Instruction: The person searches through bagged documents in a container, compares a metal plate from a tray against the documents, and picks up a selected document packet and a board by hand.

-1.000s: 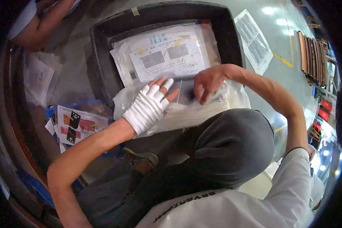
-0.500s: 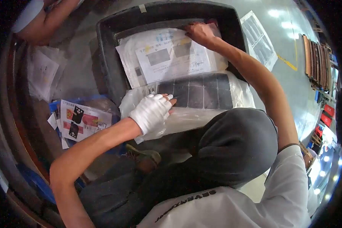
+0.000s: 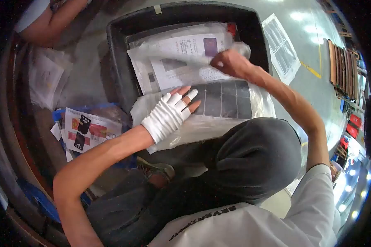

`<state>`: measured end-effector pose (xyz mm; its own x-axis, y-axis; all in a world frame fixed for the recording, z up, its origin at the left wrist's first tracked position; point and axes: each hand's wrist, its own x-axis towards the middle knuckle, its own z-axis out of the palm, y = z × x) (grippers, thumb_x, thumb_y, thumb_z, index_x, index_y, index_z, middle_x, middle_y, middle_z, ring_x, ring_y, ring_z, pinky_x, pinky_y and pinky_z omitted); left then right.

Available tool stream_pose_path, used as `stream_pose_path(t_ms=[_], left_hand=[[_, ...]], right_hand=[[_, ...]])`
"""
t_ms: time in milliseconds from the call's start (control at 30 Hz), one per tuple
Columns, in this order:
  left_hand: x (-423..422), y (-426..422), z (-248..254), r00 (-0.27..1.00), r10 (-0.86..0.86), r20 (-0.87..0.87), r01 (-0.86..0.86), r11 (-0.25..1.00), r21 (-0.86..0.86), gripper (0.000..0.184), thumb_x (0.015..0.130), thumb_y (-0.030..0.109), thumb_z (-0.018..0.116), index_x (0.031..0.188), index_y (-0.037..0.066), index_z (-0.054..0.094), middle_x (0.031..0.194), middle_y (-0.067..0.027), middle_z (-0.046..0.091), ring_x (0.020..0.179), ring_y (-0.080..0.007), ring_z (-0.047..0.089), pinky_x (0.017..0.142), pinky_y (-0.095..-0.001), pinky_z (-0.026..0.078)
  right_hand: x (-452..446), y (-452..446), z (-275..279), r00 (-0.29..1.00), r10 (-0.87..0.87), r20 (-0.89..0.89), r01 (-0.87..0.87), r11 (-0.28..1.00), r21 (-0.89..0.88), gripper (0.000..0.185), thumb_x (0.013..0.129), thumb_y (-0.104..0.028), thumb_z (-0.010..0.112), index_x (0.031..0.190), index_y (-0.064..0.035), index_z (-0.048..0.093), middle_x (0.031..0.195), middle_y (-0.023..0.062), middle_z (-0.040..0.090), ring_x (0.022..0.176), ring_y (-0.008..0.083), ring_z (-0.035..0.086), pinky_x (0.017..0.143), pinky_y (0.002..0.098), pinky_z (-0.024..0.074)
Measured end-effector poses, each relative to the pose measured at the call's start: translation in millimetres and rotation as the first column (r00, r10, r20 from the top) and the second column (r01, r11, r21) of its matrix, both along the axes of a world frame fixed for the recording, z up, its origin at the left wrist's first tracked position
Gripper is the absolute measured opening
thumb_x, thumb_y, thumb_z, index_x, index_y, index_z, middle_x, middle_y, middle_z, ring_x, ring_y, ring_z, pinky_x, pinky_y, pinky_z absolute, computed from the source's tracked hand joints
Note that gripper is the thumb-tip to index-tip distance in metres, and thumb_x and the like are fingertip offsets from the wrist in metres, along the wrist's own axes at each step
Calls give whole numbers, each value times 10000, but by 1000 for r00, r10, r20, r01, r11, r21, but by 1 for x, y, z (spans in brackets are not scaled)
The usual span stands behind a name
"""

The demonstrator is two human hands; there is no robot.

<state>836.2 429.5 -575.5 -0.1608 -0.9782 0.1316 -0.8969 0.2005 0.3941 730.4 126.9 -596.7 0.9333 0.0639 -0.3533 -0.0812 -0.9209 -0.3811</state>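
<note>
My left hand (image 3: 171,111), in a white glove with bare fingertips, lies with fingers spread on a clear plastic bag (image 3: 257,105) holding a dark sheet (image 3: 231,99) divided into panels. My right hand (image 3: 235,65), bare, pinches the far edge of a clear plastic sleeve (image 3: 142,68) with printed paper in it and folds it back toward me. Under the lifted edge shows another printed sheet (image 3: 187,44) with a dark purple picture. These lie in and over the near side of a black bin (image 3: 121,61).
Left of the bin, printed sheets (image 3: 86,127) lie on a blue container, and bagged papers (image 3: 47,78) lie farther left. A bagged panel sheet (image 3: 281,49) is on the floor at right. A co-worker's arm (image 3: 55,24) shows at upper left. Boards (image 3: 342,68) stand at far right.
My right hand has drawn the sleeve's far edge toward me, uncovering the sheet beneath. My left hand has shifted slightly up and its fingers have spread.
</note>
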Motion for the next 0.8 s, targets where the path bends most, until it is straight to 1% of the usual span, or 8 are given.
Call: stream_pose_path(t_ms=[133,233,333,367,500,633,733,800], left_hand=[[4,-6,7,1000,22,-20,-21,999,45,645,756,208,693,1361,78,508,1265,-134,576,1256,-352,483,1012,-447,430],[-3,6,0,997,57,-57,-44,976,215,588,791,235,673,1331,52,531,1182,-117,619,1171,-307,555,955,-411,465],[-10,9,2,999,-32,-15,35,957,289,514,819,257,645,1288,61,569,1161,-103,639,1140,-269,587,912,-386,485],[-14,10,4,999,-18,-42,30,958,285,493,823,258,638,1271,60,580,1166,-102,640,1136,-259,590,909,-383,489],[-14,13,8,996,16,-83,6,966,260,446,837,252,622,1239,61,594,1165,-105,642,1133,-247,593,915,-378,490],[-15,15,5,995,36,-92,-7,955,298,440,844,258,626,1237,62,596,1156,-103,646,1141,-252,590,931,-380,485],[-12,18,4,988,28,-152,17,958,285,425,848,231,605,1245,79,594,1188,-118,618,1198,-285,556,996,-417,458],[-6,11,1,991,-107,-80,106,994,-19,441,842,206,570,1270,100,583,1240,-137,575,1256,-324,509,1051,-471,414]], right_hand=[[-4,33,30,807,387,-446,-207,893,400,226,799,-222,705,950,-56,736,938,107,725,844,254,676,753,371,511],[25,22,36,701,410,-584,-3,820,572,257,834,-226,699,1033,-70,743,1025,86,734,884,205,677,800,345,515],[49,-21,-29,986,-83,-147,124,945,304,284,901,-210,669,1154,-85,699,1170,134,685,1022,288,662,935,392,512],[65,-37,-57,969,-159,190,208,938,-277,339,892,-213,665,1210,-95,662,1209,150,656,1068,332,636,927,415,521],[84,-46,-79,966,-231,-117,171,908,-382,396,867,-211,662,1249,-109,630,1180,131,649,1133,351,585,949,428,501],[55,-29,-37,946,33,321,53,965,-256,203,870,-178,660,1044,-78,690,1092,119,659,1044,313,609,918,414,504],[32,-8,5,966,15,257,33,982,-184,187,845,-173,700,1000,-69,692,1077,117,659,1033,305,607,905,417,501],[5,15,25,991,-129,46,110,950,292,158,820,-101,725,968,-49,706,998,122,680,934,270,642,818,378,520]])
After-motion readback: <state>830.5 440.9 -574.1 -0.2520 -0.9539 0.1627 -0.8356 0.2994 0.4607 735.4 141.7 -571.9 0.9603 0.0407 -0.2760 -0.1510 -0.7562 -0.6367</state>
